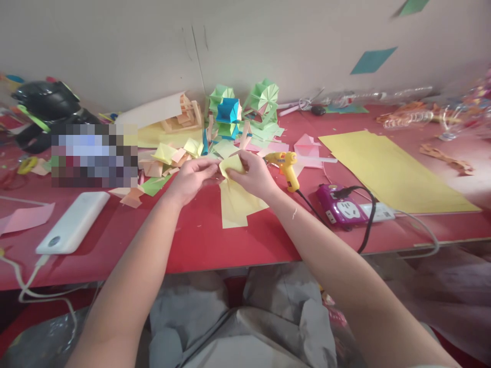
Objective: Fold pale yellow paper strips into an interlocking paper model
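Note:
Both hands meet over the middle of the red table. My right hand point(255, 174) is closed on a piece of yellow paper point(233, 166), thumb in front and fingers behind. At the paper's left edge, my left hand point(195, 179) pinches with its thumb and fingertips; the exact contact is partly hidden. Below the hands lie more flat yellow paper pieces point(238, 204). Just right of my right hand rests a yellow hot glue gun point(286, 166). Folded green paper shapes point(264, 97) and a blue one point(229, 110) stand behind.
A purple power strip point(341, 207) with a black cord sits at the right, near large yellow sheets point(395, 168). At the left lie a white power bank point(72, 223) with a cable and a blurred-out patch. Folded paper scraps point(163, 156) cover the table's back middle.

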Motion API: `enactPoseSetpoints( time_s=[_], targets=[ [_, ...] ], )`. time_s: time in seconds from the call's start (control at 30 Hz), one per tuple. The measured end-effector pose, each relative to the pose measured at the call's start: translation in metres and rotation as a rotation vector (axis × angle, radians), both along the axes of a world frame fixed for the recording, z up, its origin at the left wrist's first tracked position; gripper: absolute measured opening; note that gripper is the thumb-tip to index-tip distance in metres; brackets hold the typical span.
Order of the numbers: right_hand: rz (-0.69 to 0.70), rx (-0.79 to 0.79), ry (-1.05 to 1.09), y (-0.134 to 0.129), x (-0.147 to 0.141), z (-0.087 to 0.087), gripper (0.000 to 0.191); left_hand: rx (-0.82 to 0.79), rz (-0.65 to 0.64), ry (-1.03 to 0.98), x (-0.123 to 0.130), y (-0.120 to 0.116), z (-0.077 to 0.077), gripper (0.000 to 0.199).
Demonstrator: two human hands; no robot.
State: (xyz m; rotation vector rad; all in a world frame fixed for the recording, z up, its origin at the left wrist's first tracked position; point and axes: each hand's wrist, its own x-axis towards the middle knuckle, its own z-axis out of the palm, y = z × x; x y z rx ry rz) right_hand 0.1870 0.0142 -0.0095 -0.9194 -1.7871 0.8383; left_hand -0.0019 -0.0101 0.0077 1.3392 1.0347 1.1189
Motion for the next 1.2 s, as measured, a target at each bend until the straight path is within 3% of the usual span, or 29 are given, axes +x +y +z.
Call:
enactPoseSetpoints(
  time_s=[0.27, 0.43, 0.7, 0.93, 1.2],
  targets=[
    [0.081, -0.064, 0.146, -0.003, -0.004, -0.003, 0.024, 0.206, 0.156, 0.131, 0.003, 0.004, -0.01, 0.045],
    [0.059, -0.006, 0.115, -0.008, -0.006, -0.002, 0.02, 0.29, 0.194, 0.182, 0.008, 0.002, -0.009, 0.038],
    [0.08, -0.082, 0.14, -0.006, -0.006, -0.002, 0.034, 0.262, 0.187, 0.177, 0.005, 0.003, -0.007, 0.038],
    [0.047, -0.074, 0.185, -0.003, -0.004, -0.001, 0.02, 0.248, 0.148, 0.174, 0.003, 0.0, -0.002, 0.047],
    [-0.075, 0.027, 0.057, -0.007, -0.003, 0.003, 0.01, 0.279, 0.049, 0.168, 0.003, 0.0, -0.002, 0.034]
  ],
)
